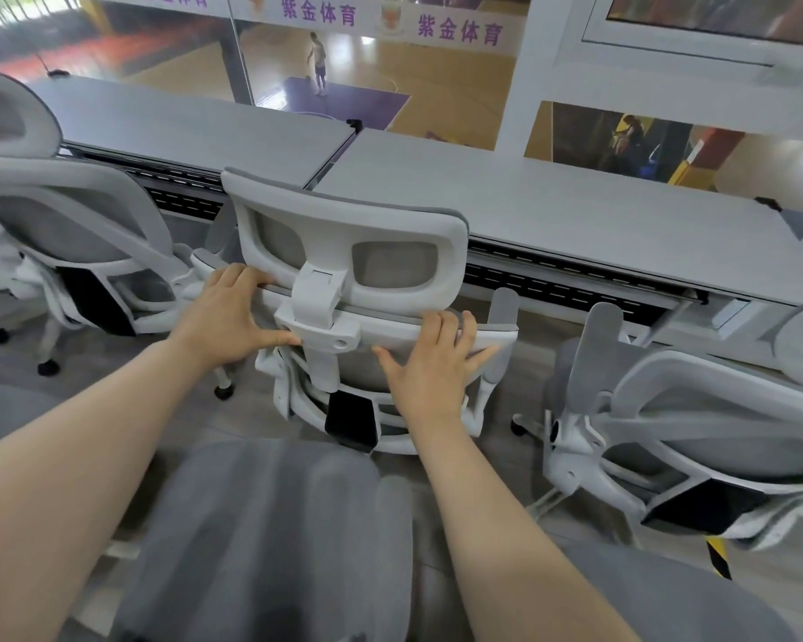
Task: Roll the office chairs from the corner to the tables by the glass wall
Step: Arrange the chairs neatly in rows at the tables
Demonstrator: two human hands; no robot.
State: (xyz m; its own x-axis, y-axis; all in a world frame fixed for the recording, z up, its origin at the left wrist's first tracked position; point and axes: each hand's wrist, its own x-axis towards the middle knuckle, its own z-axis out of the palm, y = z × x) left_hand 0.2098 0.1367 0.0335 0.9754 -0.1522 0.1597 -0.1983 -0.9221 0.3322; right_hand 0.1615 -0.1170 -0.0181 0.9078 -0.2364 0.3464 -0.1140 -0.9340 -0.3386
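A white-framed office chair [353,234] with grey mesh stands directly before me, its back towards me and its headrest close to the edge of the grey tables [576,201] along the glass wall [376,76]. My left hand [226,312] holds the top rail of its backrest left of the headrest post, fingers over the edge and thumb underneath. On the right part of the same rail my right hand [430,359] grips with fingers over the top and thumb spread.
A second like chair [66,243] stands at the table to the left, a third [696,437] at the right. A grey chair seat [274,525] lies under my arms in the foreground. Black cable trays [576,280] run under the table edge.
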